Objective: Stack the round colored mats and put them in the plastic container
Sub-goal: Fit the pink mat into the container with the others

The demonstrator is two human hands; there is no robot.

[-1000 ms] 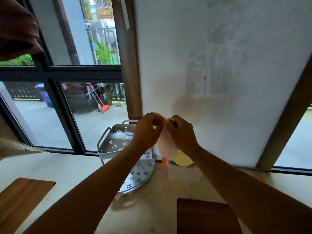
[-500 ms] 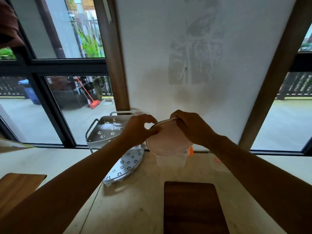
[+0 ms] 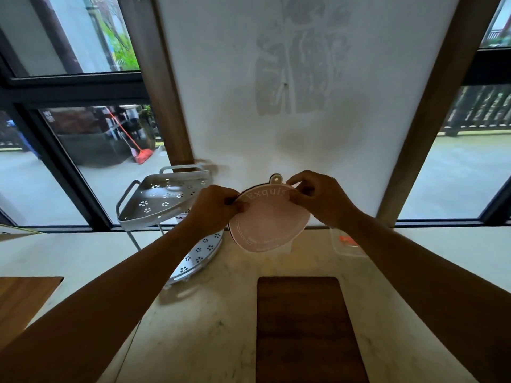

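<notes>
Both hands hold a stack of round mats in the air above the counter's far edge. The top mat is pale pink with white lettering and a small hanging tab at its top; a dark mat edge shows behind it on the left. My left hand pinches the stack's left rim. My right hand pinches the upper right rim. A clear plastic container stands on the counter just below the stack, mostly hidden by it. A clear lid with an orange label lies to its right.
A white two-tier perforated corner rack stands at the left of the mats. A dark wooden board lies on the marble counter in front. A lighter wooden board sits at the far left. A white panel and windows close off the back.
The mat stack has turned from edge-on to face me, showing its lettering. The view has tilted down and shifted, and both hands have stayed on the stack.
</notes>
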